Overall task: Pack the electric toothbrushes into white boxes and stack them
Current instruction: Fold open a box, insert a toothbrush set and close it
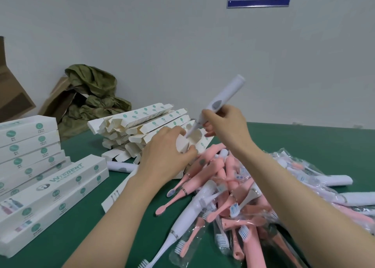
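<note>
Closest to us, a loose pile of toothbrushes (233, 202), mostly pink and many in clear sleeves, sprawls over the green desk (304, 139) beneath our right forearm. Above it, our right grip (225, 123) is clenched round a white toothbrush (223, 97) low on its handle, holding it clear of the desk. Its long axis slants from upper right to lower left. The butt end points up toward the wall, and the thin end points down at the open box (189, 140). Our left grip (164, 154) pinches that box at its mouth, flaps spread, just left of and below the right grip. The rest of the box is mostly hidden behind the hand, so we cannot tell how it lies. The thin end sits right at the mouth; whether it is already inside we cannot say. We judge the coming move to be a slide down and left along that slant, the right grip pushing while the left only steadies. Behind the left grip lies a heap of empty boxes (142, 123), and closed boxes (30, 146) are stacked at far left.
</note>
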`<state>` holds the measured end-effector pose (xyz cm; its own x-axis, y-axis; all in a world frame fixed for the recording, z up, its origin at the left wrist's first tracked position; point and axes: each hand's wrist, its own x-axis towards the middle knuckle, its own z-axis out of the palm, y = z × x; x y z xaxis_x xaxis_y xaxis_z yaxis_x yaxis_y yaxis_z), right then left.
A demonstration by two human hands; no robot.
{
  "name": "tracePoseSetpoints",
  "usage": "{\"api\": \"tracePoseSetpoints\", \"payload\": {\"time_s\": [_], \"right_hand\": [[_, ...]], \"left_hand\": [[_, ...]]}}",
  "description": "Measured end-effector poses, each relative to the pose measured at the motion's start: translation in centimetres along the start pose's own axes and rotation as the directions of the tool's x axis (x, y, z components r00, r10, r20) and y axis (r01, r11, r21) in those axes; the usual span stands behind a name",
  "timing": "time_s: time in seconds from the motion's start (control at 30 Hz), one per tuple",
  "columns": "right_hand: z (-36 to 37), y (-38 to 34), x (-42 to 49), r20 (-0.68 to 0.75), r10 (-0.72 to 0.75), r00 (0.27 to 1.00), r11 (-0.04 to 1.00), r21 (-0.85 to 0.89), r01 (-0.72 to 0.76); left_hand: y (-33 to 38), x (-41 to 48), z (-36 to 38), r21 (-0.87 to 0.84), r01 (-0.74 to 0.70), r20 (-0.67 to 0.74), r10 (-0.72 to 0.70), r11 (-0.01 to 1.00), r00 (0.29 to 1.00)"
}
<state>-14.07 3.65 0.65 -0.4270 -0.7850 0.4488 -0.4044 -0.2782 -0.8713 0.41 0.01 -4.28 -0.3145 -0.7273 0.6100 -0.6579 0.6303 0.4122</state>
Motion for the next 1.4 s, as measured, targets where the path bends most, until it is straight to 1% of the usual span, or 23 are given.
{"api": "tracePoseSetpoints", "payload": {"time_s": [0.07,0.13,0.2,0.27,0.37,0.43,0.47,0.5,0.53,0.6,0.63,0.67,0.7,0.83,0.97,1.0,1.03,1.1,1.13,1.2,1.27,1.33,1.4], "right_hand": [[0.2,-0.9,0.2,0.057,-0.025,0.998,0.999,0.021,0.024],[0.2,-1.8,0.4,0.209,-0.001,0.978,0.999,0.041,-0.008],[0.2,-2.4,0.6,0.290,0.008,0.957,0.996,-0.089,0.018],[-0.1,-2.6,0.9,0.248,-0.033,0.968,0.979,-0.186,0.081],[-0.9,-2.7,1.1,0.204,-0.085,0.975,0.984,-0.138,0.114],[-1.8,-2.5,0.7,0.194,-0.074,0.978,0.987,-0.123,0.099],[-2.3,-2.3,0.4,0.202,-0.056,0.978,0.976,-0.196,0.096],[-2.9,-2.0,-0.1,0.249,-0.031,0.968,0.931,-0.346,0.119],[-3.5,-1.7,-0.6,0.347,0.020,0.938,0.835,-0.521,0.175],[-4.3,-1.0,-2.1,0.560,0.238,0.793,0.616,-0.718,0.323],[-4.3,-0.5,-2.8,0.618,0.350,0.704,0.551,-0.744,0.379],[-4.2,0.1,-3.4,0.638,0.418,0.647,0.520,-0.751,0.406],[-4.0,0.8,-3.9,0.638,0.432,0.638,0.510,-0.756,0.410],[-3.6,2.7,-4.3,0.624,0.344,0.701,0.570,-0.733,0.372],[-4.5,3.0,-2.9,0.608,0.214,0.764,0.553,-0.721,0.419],[-4.8,2.9,-2.5,0.581,0.169,0.796,0.592,-0.705,0.390],[-5.1,2.8,-2.2,0.548,0.140,0.825,0.674,-0.663,0.325],[-5.4,2.4,-1.9,0.496,0.156,0.854,0.897,-0.433,0.088],[-5.5,2.1,-2.0,0.477,0.154,0.865,0.963,-0.270,-0.023],[-5.4,1.3,-2.1,0.422,0.089,0.902,0.996,-0.020,-0.089],[-4.9,0.5,-2.3,0.386,0.009,0.923,0.997,0.067,-0.038],[-4.3,0.0,-2.5,0.303,-0.074,0.950,0.992,-0.078,0.102],[-3.9,-0.2,-2.3,0.194,-0.189,0.963,0.911,-0.332,0.246]], "left_hand": [[0.2,0.1,-0.2,-0.019,-0.022,-0.037,0.022,1.000,0.999],[0.4,0.3,-0.6,-0.055,-0.037,-0.114,0.030,0.998,0.993],[0.4,0.3,-0.8,-0.098,-0.042,-0.170,0.024,0.994,0.985],[0.3,0.2,-0.8,-0.107,-0.055,-0.194,0.033,0.993,0.980],[0.3,0.1,-0.4,-0.100,-0.065,-0.203,0.043,0.993,0.978],[0.2,0.1,-0.2,-0.095,-0.064,-0.204,0.043,0.993,0.978],[0.2,0.2,-0.2,-0.095,-0.061,-0.205,0.041,0.994,0.978],[0.1,0.2,-0.2,-0.097,-0.057,-0.208,0.036,0.994,0.977],[0.0,0.3,-0.2,-0.099,-0.053,-0.214,0.031,0.994,0.976],[-0.2,0.3,-0.3,-0.094,-0.050,-0.225,0.028,0.994,0.974],[-0.2,0.3,-0.3,-0.090,-0.054,-0.226,0.033,0.994,0.973],[-0.2,0.3,-0.2,-0.087,-0.060,-0.223,0.040,0.994,0.974],[-0.1,0.2,-0.1,-0.087,-0.068,-0.217,0.047,0.994,0.975],[0.4,-0.3,0.3,-0.080,-0.098,-0.192,0.081,0.992,0.978],[0.1,-0.4,0.5,-0.036,-0.112,-0.173,0.104,0.993,0.980],[0.0,-0.4,0.5,-0.033,-0.115,-0.173,0.107,0.993,0.979],[0.0,-0.3,0.5,-0.034,-0.117,-0.174,0.109,0.993,0.979],[-0.1,-0.3,0.5,-0.037,-0.120,-0.169,0.112,0.992,0.979],[-0.1,-0.3,0.5,-0.035,-0.127,-0.161,0.120,0.991,0.980],[-0.1,-0.4,0.7,-0.027,-0.150,-0.136,0.145,0.988,0.980],[0.1,-0.4,0.8,-0.021,-0.169,-0.126,0.165,0.985,0.978],[0.3,-0.5,0.9,-0.025,-0.184,-0.137,0.179,0.983,0.974],[0.5,-0.6,0.9,-0.033,-0.200,-0.146,0.193,0.979,0.970]]}}
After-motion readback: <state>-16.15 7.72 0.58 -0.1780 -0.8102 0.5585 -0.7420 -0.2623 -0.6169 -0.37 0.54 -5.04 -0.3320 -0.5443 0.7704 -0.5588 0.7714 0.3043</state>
